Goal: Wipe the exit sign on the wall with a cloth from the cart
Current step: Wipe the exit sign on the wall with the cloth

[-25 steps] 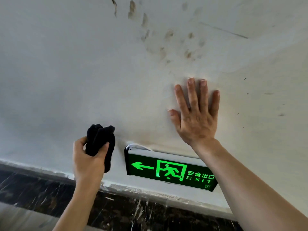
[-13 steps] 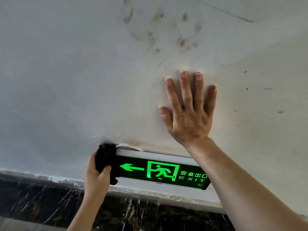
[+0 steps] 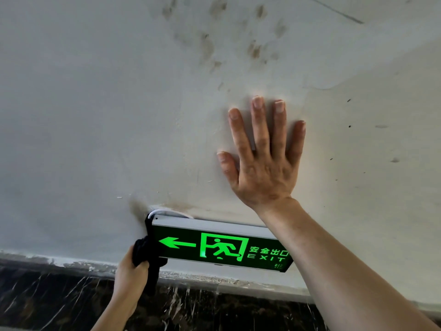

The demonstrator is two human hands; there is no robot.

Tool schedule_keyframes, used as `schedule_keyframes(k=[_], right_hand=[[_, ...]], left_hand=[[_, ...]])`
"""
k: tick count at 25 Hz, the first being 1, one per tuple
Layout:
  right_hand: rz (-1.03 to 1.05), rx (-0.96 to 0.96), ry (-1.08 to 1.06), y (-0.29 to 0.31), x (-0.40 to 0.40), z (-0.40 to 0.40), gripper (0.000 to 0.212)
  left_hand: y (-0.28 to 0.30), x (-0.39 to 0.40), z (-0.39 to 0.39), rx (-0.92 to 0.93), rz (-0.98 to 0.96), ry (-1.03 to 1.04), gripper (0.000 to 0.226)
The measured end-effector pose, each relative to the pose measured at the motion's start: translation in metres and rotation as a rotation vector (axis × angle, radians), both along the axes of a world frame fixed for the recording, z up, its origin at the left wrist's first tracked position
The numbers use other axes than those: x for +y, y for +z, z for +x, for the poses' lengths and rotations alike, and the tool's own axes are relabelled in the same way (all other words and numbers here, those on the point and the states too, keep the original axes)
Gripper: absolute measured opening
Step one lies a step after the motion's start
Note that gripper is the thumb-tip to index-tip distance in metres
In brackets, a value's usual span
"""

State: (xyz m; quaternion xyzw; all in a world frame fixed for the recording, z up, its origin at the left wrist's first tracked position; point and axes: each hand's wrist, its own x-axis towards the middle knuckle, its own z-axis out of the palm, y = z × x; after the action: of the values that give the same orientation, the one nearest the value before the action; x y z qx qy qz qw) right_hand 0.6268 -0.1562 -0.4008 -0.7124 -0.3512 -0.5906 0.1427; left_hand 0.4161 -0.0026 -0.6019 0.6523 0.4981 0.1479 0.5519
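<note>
A lit green exit sign with an arrow, a running figure and the word EXIT hangs low on the white wall. My left hand grips a bunched black cloth and presses it against the sign's lower left corner. My right hand lies flat on the wall above the sign's right half, fingers spread, holding nothing. My right forearm hides the sign's right end.
Brownish smudges mark the wall above my right hand, and a dark stain sits at the sign's top left corner. A white cable loops behind the sign. A dark marble skirting band runs below the wall.
My left hand brought the cloth from left of the sign onto its left end, then slid it down to the lower left corner. My right hand stayed flat on the wall.
</note>
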Motion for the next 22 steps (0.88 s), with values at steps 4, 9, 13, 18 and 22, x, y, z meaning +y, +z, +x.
schedule_keyframes(k=[4, 9, 13, 18, 22], right_hand=[[0.004, 0.022, 0.006, -0.001, 0.000, -0.001, 0.069], [-0.072, 0.095, -0.006, 0.004, -0.004, -0.007, 0.074], [-0.165, 0.213, -0.005, 0.011, -0.012, -0.015, 0.078], [-0.241, 0.348, -0.005, 0.018, -0.019, -0.028, 0.070], [-0.335, 0.439, -0.018, 0.029, -0.033, -0.042, 0.068]], left_hand=[[-0.017, -0.004, 0.005, 0.071, -0.011, -0.009, 0.046], [-0.031, -0.036, 0.001, 0.080, -0.242, 0.059, 0.030], [-0.018, -0.050, -0.019, -0.099, -0.455, 0.110, 0.026], [0.026, -0.071, -0.032, -0.303, -0.449, 0.127, 0.020], [0.081, -0.084, -0.040, -0.451, -0.470, 0.046, 0.019]])
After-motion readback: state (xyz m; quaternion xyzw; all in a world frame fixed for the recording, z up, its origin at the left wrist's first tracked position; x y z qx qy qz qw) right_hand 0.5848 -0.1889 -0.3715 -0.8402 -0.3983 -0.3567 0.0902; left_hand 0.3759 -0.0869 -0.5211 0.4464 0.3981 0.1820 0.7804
